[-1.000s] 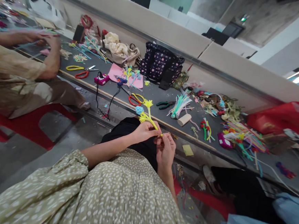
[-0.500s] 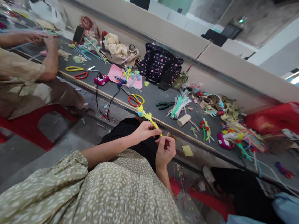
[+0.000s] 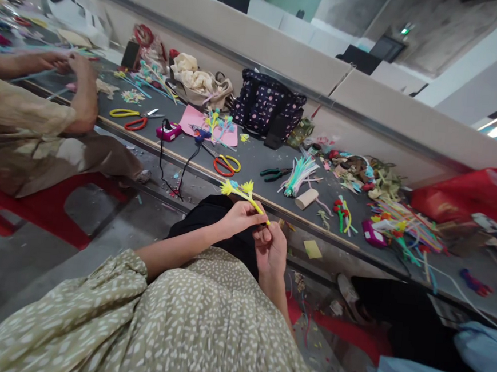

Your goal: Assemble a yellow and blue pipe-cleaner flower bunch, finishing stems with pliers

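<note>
Nearest the camera, a spotted olive sleeve (image 3: 106, 289) was seen, from which the left forearm was extended up and to the right. The left hand (image 3: 240, 217) was held palm inward above a black lap, its fingers curled closed around the yellow stem of a pipe-cleaner flower sprig (image 3: 242, 191). The right hand (image 3: 271, 248) was raised from below with the wrist bent, and its fingertips (image 3: 266, 227) were pinched narrowly on the lower end of the same stem. The stem was thus held between both hands, just short of the table edge, and two yellow tufts with a small blue one were counted at its upper end, clear of all fingers.

On the grey table (image 3: 254, 158) beyond, two pairs of scissors were recorded: one with orange and yellow handles (image 3: 226, 165) just behind the sprig, one with yellow and red handles (image 3: 135, 118) further left. One pair of green pliers (image 3: 274, 173), one bundle of pastel pipe cleaners (image 3: 299, 174) and one dotted dark bag (image 3: 265, 106) were noted. At far left, another person's hand (image 3: 75, 66) was rested on the table.
</note>
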A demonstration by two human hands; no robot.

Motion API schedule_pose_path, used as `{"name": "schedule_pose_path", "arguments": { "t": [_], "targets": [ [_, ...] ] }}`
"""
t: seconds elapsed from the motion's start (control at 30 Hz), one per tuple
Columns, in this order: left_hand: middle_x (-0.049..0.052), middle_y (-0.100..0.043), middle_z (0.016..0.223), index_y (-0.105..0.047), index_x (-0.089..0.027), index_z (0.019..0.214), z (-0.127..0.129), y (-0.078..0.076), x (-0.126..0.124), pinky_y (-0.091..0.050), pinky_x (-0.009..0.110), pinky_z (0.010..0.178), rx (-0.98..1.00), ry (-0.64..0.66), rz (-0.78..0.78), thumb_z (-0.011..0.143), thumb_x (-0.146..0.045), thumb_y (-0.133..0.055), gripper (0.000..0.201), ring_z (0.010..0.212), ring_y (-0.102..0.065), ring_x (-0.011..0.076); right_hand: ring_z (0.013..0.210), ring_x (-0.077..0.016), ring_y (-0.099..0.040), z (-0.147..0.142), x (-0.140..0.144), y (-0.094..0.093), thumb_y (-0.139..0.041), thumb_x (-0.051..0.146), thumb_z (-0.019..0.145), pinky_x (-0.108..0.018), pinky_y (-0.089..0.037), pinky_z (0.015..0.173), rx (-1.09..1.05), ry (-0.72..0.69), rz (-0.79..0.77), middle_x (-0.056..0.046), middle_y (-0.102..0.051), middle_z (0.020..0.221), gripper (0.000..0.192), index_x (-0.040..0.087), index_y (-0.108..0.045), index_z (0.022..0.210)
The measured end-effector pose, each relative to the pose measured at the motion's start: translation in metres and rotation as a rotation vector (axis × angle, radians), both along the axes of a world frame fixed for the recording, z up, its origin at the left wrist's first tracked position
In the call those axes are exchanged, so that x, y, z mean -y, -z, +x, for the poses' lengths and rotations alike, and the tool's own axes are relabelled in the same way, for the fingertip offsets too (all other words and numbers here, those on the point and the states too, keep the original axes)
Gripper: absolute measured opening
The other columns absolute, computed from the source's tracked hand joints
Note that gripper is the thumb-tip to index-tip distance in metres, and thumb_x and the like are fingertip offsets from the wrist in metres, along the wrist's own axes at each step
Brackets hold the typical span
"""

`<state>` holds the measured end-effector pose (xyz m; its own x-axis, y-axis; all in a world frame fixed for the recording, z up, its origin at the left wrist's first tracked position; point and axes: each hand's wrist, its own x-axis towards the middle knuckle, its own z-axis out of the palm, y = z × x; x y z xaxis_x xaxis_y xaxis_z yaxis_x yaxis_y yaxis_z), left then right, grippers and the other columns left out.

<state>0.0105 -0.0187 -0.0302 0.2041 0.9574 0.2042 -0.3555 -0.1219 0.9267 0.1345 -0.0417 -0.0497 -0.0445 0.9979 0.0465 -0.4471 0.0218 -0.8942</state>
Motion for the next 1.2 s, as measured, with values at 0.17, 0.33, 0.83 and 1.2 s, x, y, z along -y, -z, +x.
{"name": "schedule_pose_path", "arguments": {
  "t": [0.17, 0.33, 0.83, 1.2],
  "targets": [
    [0.000, -0.059, 0.063, -0.062, -0.010, 0.071, 0.000, -0.001, -0.002, -0.043, 0.021, 0.054, -0.023, 0.002, -0.063, 0.068, -0.044, -0.076, 0.037, 0.055, -0.053, 0.0079, 0.054, -0.0104, -0.052, -0.002, 0.004, 0.007, -0.064, 0.032, 0.084, -0.024, -0.042, 0.057, 0.190, 0.294, 0.230, 0.005, -0.055, 0.060, 0.017, 0.019, -0.055, 0.077],
    [0.000, -0.059, 0.064, -0.063, -0.009, 0.069, -0.001, -0.002, -0.003, -0.043, 0.021, 0.055, -0.026, 0.010, -0.033, 0.065, -0.042, -0.079, 0.036, 0.056, -0.053, 0.0079, 0.055, -0.0103, -0.052, 0.000, 0.006, 0.007, -0.064, 0.030, 0.085, -0.024, -0.042, 0.058, 0.201, 0.291, 0.249, 0.005, -0.058, 0.060, 0.015, 0.019, -0.057, 0.077],
    [0.000, -0.055, 0.067, -0.064, -0.011, 0.067, -0.003, 0.001, -0.005, -0.041, 0.020, 0.057, -0.097, -0.060, 0.092, 0.072, -0.034, -0.074, 0.026, 0.061, -0.052, 0.0082, 0.045, -0.0052, -0.042, 0.006, 0.001, -0.002, -0.072, 0.026, 0.076, -0.019, -0.046, 0.052, -0.342, -0.152, -0.205, 0.010, -0.044, 0.050, 0.027, 0.020, -0.050, 0.062],
    [-0.001, -0.055, 0.065, -0.062, -0.010, 0.068, -0.003, -0.005, -0.003, -0.038, 0.021, 0.055, -0.053, -0.064, 0.033, 0.071, -0.037, -0.074, 0.030, 0.059, -0.051, 0.0082, 0.063, -0.0104, -0.065, 0.007, 0.005, 0.002, -0.073, 0.026, 0.078, -0.020, -0.050, 0.060, -0.070, 0.073, 0.009, -0.001, -0.072, 0.072, 0.013, 0.018, -0.068, 0.086]
  ]
}}
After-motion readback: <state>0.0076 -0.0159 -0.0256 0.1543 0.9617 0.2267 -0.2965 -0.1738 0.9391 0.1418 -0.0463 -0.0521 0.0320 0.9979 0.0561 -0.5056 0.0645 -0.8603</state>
